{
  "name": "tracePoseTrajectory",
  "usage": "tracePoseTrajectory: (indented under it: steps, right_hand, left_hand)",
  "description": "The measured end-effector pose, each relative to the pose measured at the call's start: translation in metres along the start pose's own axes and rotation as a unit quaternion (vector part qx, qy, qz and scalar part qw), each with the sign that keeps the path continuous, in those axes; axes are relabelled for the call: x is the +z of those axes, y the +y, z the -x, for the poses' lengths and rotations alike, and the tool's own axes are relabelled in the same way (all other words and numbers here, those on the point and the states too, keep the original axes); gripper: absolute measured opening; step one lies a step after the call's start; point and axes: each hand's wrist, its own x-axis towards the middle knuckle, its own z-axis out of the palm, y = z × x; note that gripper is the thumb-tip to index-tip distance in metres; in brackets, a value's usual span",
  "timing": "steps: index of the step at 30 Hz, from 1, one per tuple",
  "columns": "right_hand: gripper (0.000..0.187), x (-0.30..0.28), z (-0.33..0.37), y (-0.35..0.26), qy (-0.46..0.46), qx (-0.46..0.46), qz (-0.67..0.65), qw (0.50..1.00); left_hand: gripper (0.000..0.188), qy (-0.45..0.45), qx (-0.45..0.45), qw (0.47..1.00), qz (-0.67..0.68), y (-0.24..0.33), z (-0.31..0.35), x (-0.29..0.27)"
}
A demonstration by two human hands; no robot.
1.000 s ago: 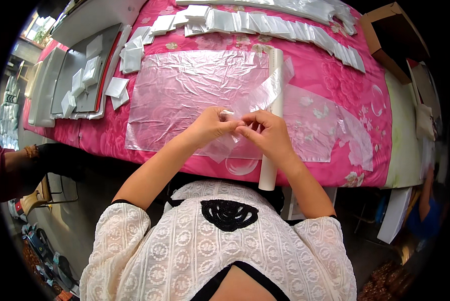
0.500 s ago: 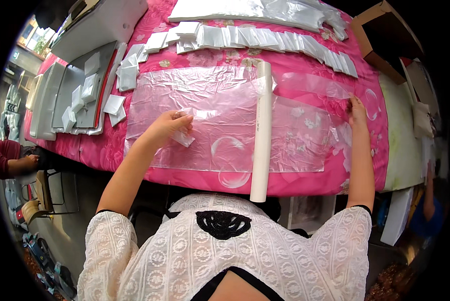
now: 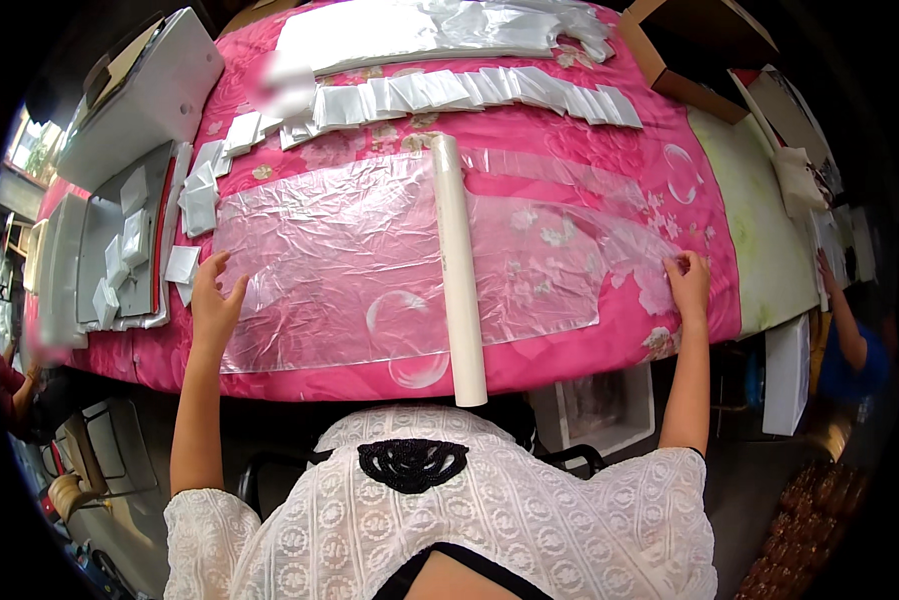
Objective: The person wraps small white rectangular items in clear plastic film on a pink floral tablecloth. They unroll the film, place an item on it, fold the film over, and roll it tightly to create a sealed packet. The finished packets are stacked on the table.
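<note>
A clear plastic sheet (image 3: pixel 319 290) lies spread and wrinkled on the pink flowered cloth. Across it, pointing toward me, rests a long white tube (image 3: pixel 459 300), its near end sticking out past the table edge. My left hand (image 3: pixel 214 300) is at the sheet's left edge, thumb and fingers apart, holding nothing. At the far right, my right hand (image 3: pixel 689 285) pinches the drawn-out corner of the sheet's right part (image 3: pixel 539 260). Beyond that part, a narrow strip of clear film (image 3: pixel 559 178) lies to the right of the tube.
A curved row of folded clear-plastic packets (image 3: pixel 449 95) runs behind the sheet. Farther back lies a stack of plastic sheets (image 3: pixel 409 35). More packets rest on a grey board (image 3: pixel 154 240) at left, near a white foam box (image 3: pixel 144 100). A cardboard box (image 3: pixel 694 60) stands far right.
My left hand has moved left to the sheet's edge and opened; the folded film has left it. My right hand has let go of the narrow strip and gripped the sheet's corner. The view has shifted.
</note>
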Motion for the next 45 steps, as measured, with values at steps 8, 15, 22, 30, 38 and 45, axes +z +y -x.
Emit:
tracePoseTrajectory:
  steps: [8,15,22,30,38,45]
  right_hand:
    - [0.013,-0.003,0.004,-0.065,-0.082,-0.058,-0.095,0.99]
    - [0.029,0.003,0.082,-0.211,-0.244,-0.155,-0.331,0.898]
    - [0.048,0.007,0.159,-0.33,-0.394,-0.33,-0.169,0.841]
    - [0.041,0.004,0.147,-0.338,-0.44,-0.216,-0.342,0.802]
    - [0.024,0.041,0.141,-0.323,-0.415,-0.076,-0.335,0.843]
    - [0.008,0.033,0.104,-0.263,-0.299,0.063,-0.581,0.754]
  left_hand:
    - [0.035,-0.042,0.184,0.972,0.138,0.096,0.044,0.034]
    - [0.031,-0.249,0.049,0.877,0.408,0.16,0.075,0.105]
    - [0.034,-0.351,-0.113,0.846,0.386,0.14,0.059,0.079]
    - [0.022,-0.405,-0.164,0.76,0.482,0.092,0.049,0.087]
    - [0.025,-0.423,-0.153,0.741,0.498,0.119,0.049,0.091]
    - [0.023,-0.383,-0.211,0.738,0.514,0.097,0.033,0.079]
